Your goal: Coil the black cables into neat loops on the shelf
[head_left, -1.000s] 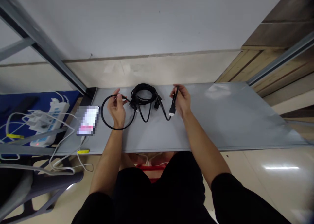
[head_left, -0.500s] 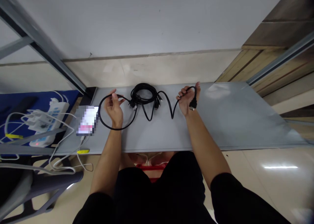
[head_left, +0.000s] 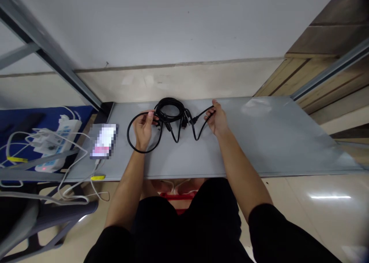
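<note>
The black cables [head_left: 170, 119] overlap so closely that their strands and several dark plugs are hard to tell apart, and the left hand's fingers partly hide where its loop meets the coil. The phone [head_left: 104, 142] is blurred into blocks; the power strip [head_left: 69, 134] at the far left is partly covered by chargers and white cords. The coil lies near the far edge of the gray counter [head_left: 273, 148], by the wall [head_left: 201, 80]; the surface extends well to the right and reaches toward the near edge. The cables sit between the hands, which are apart: the left hand [head_left: 142, 130] pinches the left loop beside the coil, while the right hand [head_left: 218, 121] grips a bent length whose plug [head_left: 194, 120] points left.
</note>
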A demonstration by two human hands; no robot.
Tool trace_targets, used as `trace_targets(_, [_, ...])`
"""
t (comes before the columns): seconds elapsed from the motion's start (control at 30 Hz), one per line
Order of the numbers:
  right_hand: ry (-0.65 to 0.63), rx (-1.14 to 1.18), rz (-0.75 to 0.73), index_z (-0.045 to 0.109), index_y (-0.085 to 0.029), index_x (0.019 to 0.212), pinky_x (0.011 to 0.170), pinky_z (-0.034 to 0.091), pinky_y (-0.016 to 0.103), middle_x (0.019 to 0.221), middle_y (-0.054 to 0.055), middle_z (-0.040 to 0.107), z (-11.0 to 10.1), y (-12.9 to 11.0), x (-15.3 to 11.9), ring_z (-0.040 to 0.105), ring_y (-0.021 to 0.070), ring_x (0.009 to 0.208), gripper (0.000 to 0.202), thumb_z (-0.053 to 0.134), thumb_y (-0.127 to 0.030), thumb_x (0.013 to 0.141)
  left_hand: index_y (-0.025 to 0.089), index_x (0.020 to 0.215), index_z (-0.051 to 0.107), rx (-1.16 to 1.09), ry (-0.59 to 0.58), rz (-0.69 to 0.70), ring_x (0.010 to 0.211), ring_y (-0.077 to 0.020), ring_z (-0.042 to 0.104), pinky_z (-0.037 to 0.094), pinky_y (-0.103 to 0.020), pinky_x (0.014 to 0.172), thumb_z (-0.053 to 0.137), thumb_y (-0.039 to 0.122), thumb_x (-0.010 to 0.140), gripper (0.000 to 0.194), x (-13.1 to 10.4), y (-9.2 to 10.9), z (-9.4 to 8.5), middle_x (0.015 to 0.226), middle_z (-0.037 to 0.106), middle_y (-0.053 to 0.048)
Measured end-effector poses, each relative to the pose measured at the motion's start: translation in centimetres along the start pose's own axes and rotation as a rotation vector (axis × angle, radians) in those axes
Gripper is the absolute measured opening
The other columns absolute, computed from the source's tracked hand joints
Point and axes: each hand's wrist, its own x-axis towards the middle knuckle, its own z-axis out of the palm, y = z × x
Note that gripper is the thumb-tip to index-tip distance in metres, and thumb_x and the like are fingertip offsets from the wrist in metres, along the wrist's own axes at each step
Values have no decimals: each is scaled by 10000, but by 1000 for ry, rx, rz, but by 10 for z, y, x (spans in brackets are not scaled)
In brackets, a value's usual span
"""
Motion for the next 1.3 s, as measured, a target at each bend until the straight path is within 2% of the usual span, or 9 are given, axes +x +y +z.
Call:
trace_targets(0.17, [-127, -125, -49, 364, -266, 698, 451, 390, 228, 588, -104, 355, 11, 7, -12, 392, 78, 502, 797, 958, -798, 669, 163, 998, 835, 12, -172, -143, 752, -208, 786, 609, -286, 623, 872, 696, 850, 554, -6, 0, 6, 805, 811, -81])
trace_targets(0.37, [-207, -177, -142, 430, -255, 665, 477, 364, 219, 540, -105, 388, 25, 17, -27, 361, 63, 495, 795, 952, -851, 603, 155, 968, 847, 45, -280, -295, 797, -224, 795, 623, -306, 675, 911, 653, 794, 532, -13, -1, 12, 873, 851, -99])
trace_targets(0.67, [-308, -150, -133, 354, -262, 646, 448, 301, 242, 536, -104, 293, 26, 9, -32, 285, 76, 482, 826, 894, -886, 672, 173, 1023, 848, 22, -215, -303, 890, -251, 829, 589, -277, 613, 894, 671, 799, 549, -10, -4, 13, 976, 868, -116])
trace_targets(0.87, [-255, -277, -182, 452, -265, 701, 431, 308, 243, 527, -100, 404, 31, 26, -35, 334, 73, 453, 753, 880, -884, 695, 167, 1100, 850, 37, -373, -298, 918, -259, 824, 616, -300, 670, 888, 711, 804, 621, -16, 4, 12, 1049, 875, -135])
trace_targets(1.03, [-258, -277, -228, 490, -296, 896, 430, 336, 241, 643, -87, 583, 36, 37, -38, 423, 95, 472, 694, 845, -873, 747, 150, 1108, 832, 67, -514, -284, 976, -262, 830, 648, -348, 886, 979, 613, 734, 613, -15, 0, 11, 1047, 879, -122])
trace_targets(1.1, [-249, -286, -332, 480, -295, 882, 522, 467, 257, 782, -44, 685, 35, 38, -40, 557, 121, 587, 654, 840, -834, 792, 151, 1101, 821, 57, -508, -282, 964, -262, 833, 648, -347, 883, 975, 613, 740, 606, -13, -1, 10, 1012, 879, -110])
trace_targets(1.17, [-269, -348, -462, 529, -275, 816, 765, 608, 335, 994, 24, 752, 33, 36, -43, 687, 170, 824, 570, 828, -758, 866, 154, 1101, 814, 31, -487, -279, 944, -267, 837, 646, -338, 838, 958, 627, 758, 602, -12, -1, 9, 985, 875, -104])
trace_targets(1.23, [-367, -445, -537, 630, -258, 758, 1030, 604, 448, 1235, 84, 744, 30, 35, -46, 715, 234, 1074, 482, 831, -668, 912, 156, 1109, 813, -3, -480, -285, 942, -284, 843, 639, -328, 781, 949, 630, 773, 597, -11, 2, 8, 987, 870, -114])
trace_targets(1.3, [-513, -535, -531, 744, -255, 773, 1167, 543, 525, 1428, 112, 677, 28, 35, -49, 685, 290, 1235, 394, 880, -608, 884, 159, 1113, 816, -40, -491, -306, 969, -306, 849, 637, -328, 750, 956, 617, 775, 585, -10, 5, 7, 1006, 866, -129])
